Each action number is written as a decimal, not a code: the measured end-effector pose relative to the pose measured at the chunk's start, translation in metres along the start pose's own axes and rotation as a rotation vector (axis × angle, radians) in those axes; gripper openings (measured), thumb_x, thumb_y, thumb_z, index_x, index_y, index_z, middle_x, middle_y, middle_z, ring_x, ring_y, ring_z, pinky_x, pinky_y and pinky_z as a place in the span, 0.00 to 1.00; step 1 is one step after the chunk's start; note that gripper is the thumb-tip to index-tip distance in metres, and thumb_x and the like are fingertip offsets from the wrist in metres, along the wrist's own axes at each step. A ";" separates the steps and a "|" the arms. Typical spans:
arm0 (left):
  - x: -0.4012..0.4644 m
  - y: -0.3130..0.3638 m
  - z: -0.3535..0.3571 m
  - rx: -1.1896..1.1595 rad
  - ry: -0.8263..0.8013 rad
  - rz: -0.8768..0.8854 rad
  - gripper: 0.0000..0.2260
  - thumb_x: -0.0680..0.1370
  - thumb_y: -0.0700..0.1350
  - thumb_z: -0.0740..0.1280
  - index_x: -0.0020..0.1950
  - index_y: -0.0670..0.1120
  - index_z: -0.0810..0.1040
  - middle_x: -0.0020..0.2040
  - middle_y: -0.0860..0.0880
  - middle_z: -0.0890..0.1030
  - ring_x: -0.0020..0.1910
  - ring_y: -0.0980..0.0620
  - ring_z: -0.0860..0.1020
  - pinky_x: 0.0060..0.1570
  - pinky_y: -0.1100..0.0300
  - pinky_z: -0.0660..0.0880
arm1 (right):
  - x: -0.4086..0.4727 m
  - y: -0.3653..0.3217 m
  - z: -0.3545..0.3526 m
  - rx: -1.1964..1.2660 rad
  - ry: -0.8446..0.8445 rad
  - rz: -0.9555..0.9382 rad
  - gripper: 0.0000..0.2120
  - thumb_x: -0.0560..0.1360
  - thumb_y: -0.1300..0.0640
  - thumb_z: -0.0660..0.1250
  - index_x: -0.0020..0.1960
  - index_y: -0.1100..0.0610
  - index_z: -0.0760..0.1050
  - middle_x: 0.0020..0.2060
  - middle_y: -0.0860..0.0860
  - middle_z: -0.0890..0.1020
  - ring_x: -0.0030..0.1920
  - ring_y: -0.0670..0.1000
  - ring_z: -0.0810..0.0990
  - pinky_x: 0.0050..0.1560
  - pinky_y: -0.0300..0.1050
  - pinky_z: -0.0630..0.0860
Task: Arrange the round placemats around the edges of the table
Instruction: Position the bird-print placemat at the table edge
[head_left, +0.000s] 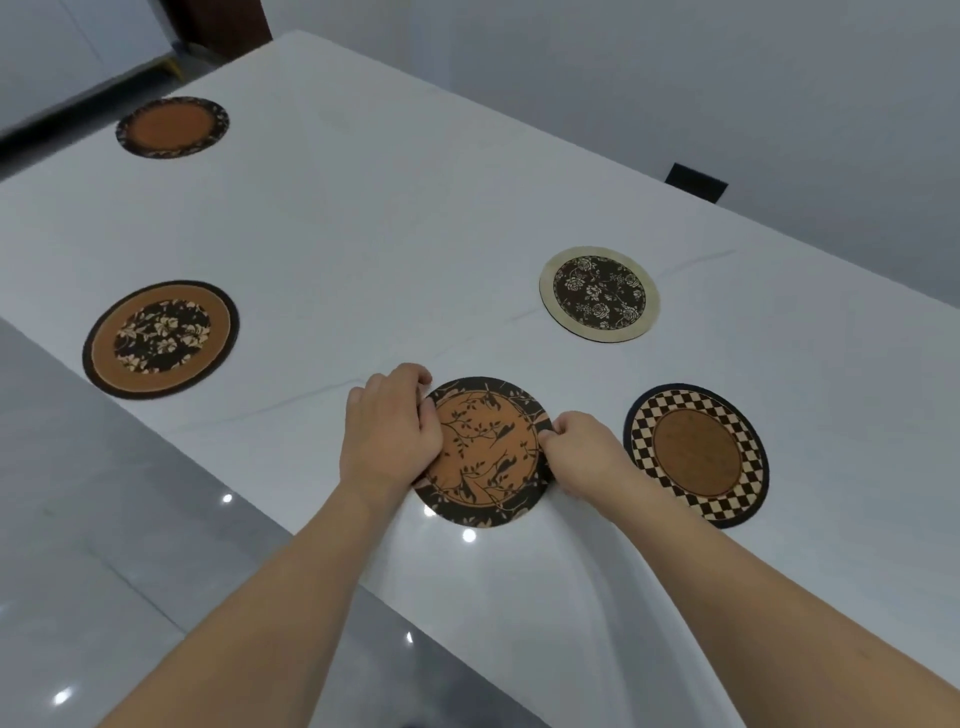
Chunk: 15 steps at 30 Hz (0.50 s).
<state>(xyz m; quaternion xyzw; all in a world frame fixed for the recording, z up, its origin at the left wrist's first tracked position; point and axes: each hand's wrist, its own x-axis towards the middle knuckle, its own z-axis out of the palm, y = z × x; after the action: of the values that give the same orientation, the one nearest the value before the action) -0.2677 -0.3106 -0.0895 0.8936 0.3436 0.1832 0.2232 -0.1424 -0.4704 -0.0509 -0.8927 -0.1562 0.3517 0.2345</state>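
**A:** ok so what's around the mat being handled? anything in the way?

**B:** not really. The white desk (415, 218) carries five round placemats. The branch-and-bird placemat (485, 451) sits at the near edge, slightly overhanging it by the look of it. Just beside it on the right, not touching, is the checkered placemat (696, 455). Further back on the right is the cream-rimmed rose placemat (599, 294). On the left edge there's the orange floral placemat (160, 339), well apart, and way at the far left the plain orange placemat (172, 127). Bare desk between all of them, glossy grey floor (104, 519) below.

**A:** which way does it point?

**B:** it's a circle lying flat, so no long axis. The branch print runs roughly from the near side toward the far side, a bit slanted.

**A:** and the hands?

**B:** left hand (390, 431) is curled over the mat's left rim, fingers (430, 415) pinched closed on the edge. Right hand (582, 453) has its fingers closed tight on the right rim. So both are gripping the same mat, one each side.

**A:** any bowls or trays?

**B:** none that I can see, and nothing rests on any mat.
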 end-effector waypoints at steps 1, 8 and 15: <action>0.000 -0.001 0.001 0.003 -0.006 0.010 0.08 0.75 0.44 0.61 0.52 0.49 0.76 0.40 0.53 0.79 0.42 0.51 0.74 0.52 0.52 0.69 | -0.001 0.002 0.001 -0.022 0.006 -0.026 0.10 0.78 0.55 0.57 0.40 0.57 0.69 0.37 0.53 0.76 0.34 0.52 0.74 0.35 0.44 0.72; -0.008 -0.003 -0.009 -0.138 -0.086 -0.004 0.06 0.75 0.43 0.63 0.48 0.51 0.78 0.41 0.55 0.79 0.45 0.52 0.73 0.56 0.54 0.64 | -0.033 0.010 0.015 -0.174 0.053 -0.098 0.15 0.80 0.55 0.57 0.35 0.55 0.67 0.33 0.49 0.73 0.32 0.46 0.71 0.28 0.40 0.63; -0.040 -0.008 -0.026 -0.195 -0.176 -0.005 0.05 0.76 0.42 0.63 0.47 0.51 0.78 0.39 0.55 0.78 0.46 0.52 0.72 0.54 0.57 0.60 | -0.063 0.023 0.028 -0.218 0.000 -0.103 0.10 0.80 0.53 0.56 0.44 0.56 0.70 0.35 0.49 0.73 0.36 0.47 0.73 0.29 0.39 0.64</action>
<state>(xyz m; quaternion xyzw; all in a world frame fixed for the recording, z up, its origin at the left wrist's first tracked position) -0.3129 -0.3261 -0.0794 0.8795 0.3054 0.1359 0.3388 -0.2035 -0.5092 -0.0461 -0.9037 -0.2393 0.3200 0.1537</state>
